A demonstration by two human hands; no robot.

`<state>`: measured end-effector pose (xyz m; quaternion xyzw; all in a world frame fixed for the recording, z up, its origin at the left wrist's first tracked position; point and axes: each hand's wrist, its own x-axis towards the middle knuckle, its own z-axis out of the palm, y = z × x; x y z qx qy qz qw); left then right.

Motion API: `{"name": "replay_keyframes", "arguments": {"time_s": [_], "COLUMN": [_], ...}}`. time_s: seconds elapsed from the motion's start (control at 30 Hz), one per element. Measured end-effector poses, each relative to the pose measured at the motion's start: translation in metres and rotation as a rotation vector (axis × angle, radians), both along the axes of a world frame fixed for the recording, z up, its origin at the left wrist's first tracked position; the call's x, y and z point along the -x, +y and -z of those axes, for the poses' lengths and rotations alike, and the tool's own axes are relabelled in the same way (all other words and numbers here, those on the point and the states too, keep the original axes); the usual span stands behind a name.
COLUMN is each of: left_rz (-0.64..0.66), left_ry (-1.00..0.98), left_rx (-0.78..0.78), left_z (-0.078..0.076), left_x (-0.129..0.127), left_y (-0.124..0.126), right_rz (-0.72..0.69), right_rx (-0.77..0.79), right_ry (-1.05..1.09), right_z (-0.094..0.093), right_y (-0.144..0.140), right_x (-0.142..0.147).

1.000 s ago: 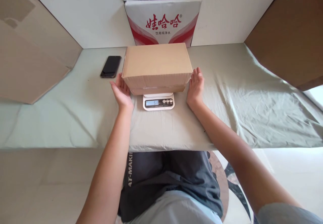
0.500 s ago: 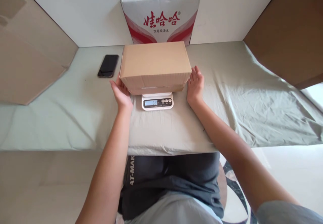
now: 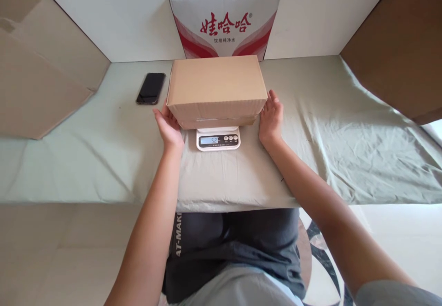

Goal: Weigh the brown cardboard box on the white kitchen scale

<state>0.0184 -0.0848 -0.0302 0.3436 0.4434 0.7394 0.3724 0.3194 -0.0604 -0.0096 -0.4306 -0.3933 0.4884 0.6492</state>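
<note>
A pale green cloth-covered table [image 3: 103,135] has a white-and-red cardboard box [image 3: 226,2] saying 娃哈哈 and 饮用纯净水 at twelve o'clock. Both hands open, left hand [image 3: 169,125] at eight and right hand [image 3: 271,119] at four (touching, I can't tell), flank a brown cardboard box [image 3: 217,83] on a white plastic scale [image 3: 218,146] saying 52. A flat black phone [image 3: 151,88] lies at ten.

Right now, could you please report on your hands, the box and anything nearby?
Left hand, right hand open at ends of box, contact unclear. Box on scale, display lit. Phone left of box.

L grip [image 3: 171,130], R grip [image 3: 271,123] unclenched
</note>
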Motion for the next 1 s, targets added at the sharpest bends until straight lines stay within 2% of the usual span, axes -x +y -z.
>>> {"name": "replay_keyframes", "arguments": {"time_s": [0.3,0.63,0.83,1.0], "left_rz": [0.024,0.007,-0.024,-0.051], "left_ry": [0.024,0.025,0.100,0.166], "left_rx": [0.001,0.006,-0.063,-0.129], "left_z": [-0.008,-0.008,-0.009,-0.015], "left_x": [-0.003,-0.003,-0.011,-0.024], "left_y": [-0.005,-0.005,-0.014,-0.025], "right_rz": [0.008,0.013,-0.045,-0.114], "right_rx": [0.002,-0.016,-0.100,-0.210], "right_ry": [-0.021,-0.007,-0.079,-0.112], "right_z": [0.000,-0.002,-0.013,-0.013], "right_y": [0.001,-0.003,-0.018,-0.030], "right_x": [0.000,0.003,0.008,0.016]}}
